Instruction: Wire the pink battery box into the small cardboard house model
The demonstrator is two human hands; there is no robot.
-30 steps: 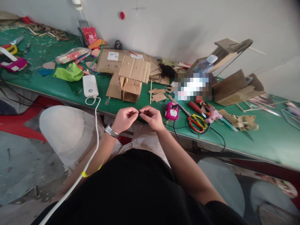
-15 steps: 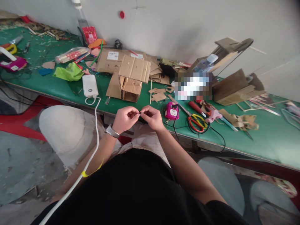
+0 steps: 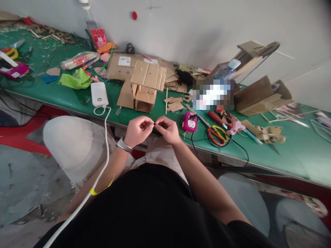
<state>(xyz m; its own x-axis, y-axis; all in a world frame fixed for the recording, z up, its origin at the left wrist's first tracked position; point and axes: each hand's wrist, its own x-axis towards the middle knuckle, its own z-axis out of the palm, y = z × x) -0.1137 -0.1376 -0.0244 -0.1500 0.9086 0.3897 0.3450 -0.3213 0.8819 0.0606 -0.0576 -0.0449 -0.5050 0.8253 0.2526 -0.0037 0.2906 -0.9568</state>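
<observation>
My left hand [image 3: 139, 131], with a metal watch [image 3: 124, 144] on its wrist, is closed in a pinch just off the table's front edge. Opposite it, my right hand [image 3: 167, 130] pinches too, the fingertips of both meeting. Between them shows a tiny black piece [image 3: 154, 123], too small to name. Beyond the hands stands a small open cardboard box structure [image 3: 146, 86] on the green table [image 3: 119, 117]. Close to my right hand sits a magenta power socket [image 3: 189, 122] with a black plug in it.
A white power bank [image 3: 99, 94] lies at left, its white cable [image 3: 107, 137] running over my left arm. Scissors [image 3: 218, 135], a pink glue gun [image 3: 235, 126] and a red-handled tool [image 3: 216, 117] lie at right. Cardboard scraps [image 3: 175, 104] and a larger cardboard construction [image 3: 258, 96] stand farther back.
</observation>
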